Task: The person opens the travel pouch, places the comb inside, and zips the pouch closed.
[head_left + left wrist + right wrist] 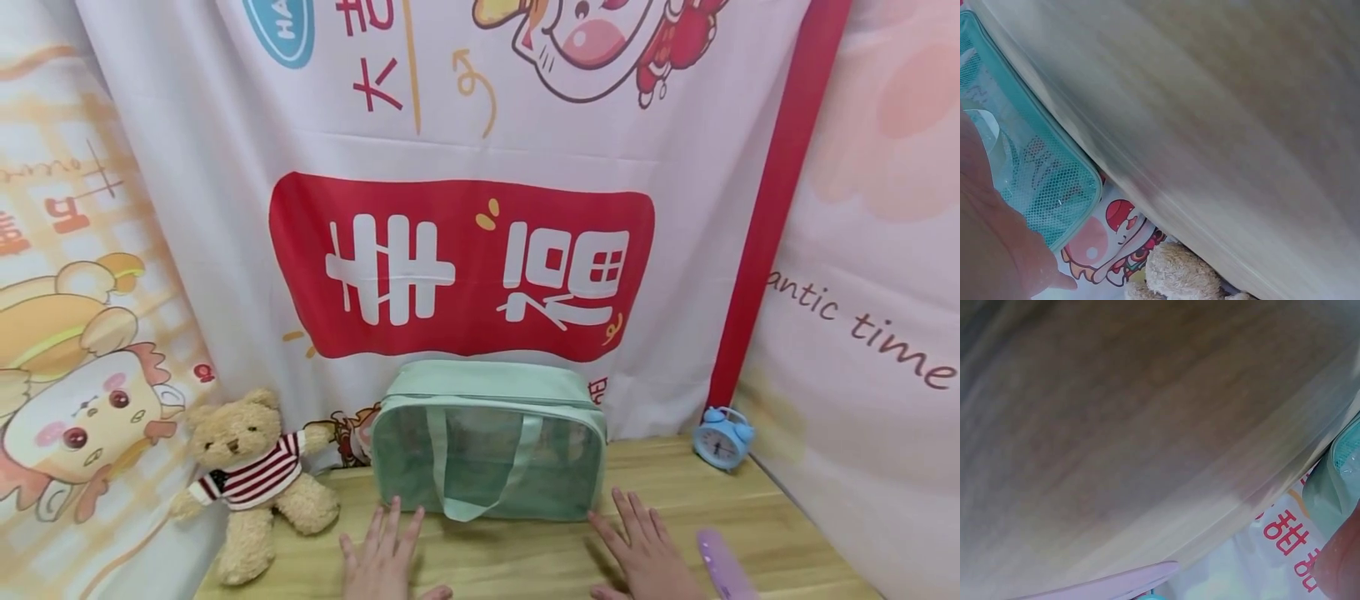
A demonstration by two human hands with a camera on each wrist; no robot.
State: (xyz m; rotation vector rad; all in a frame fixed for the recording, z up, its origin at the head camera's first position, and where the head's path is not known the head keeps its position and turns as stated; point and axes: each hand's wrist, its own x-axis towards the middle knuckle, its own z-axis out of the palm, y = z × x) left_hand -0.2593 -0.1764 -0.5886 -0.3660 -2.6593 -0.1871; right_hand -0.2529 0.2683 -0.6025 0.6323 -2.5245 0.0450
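A mint-green toiletry bag (487, 450) with a see-through mesh front stands upright against the back cloth, its strap handle hanging down the front. My left hand (381, 554) lies palm down on the table before the bag's left side, fingers spread and straight. Before the right corner rests my right hand (641, 554), likewise spread, palm down. Both hands hold nothing. The left wrist view shows the bag's mesh panel (1041, 181) beyond the left hand (997, 237). In the right wrist view, part of the right hand (1341, 562) shows near the bag's edge (1325, 487).
A teddy bear (251, 475) in a striped shirt sits left of the bag. A light blue alarm clock (722, 439) stands at the back right of the wooden table (780, 517). Near the right hand lies a purple flat object (723, 562). Printed cloths (697, 167) hang around the table.
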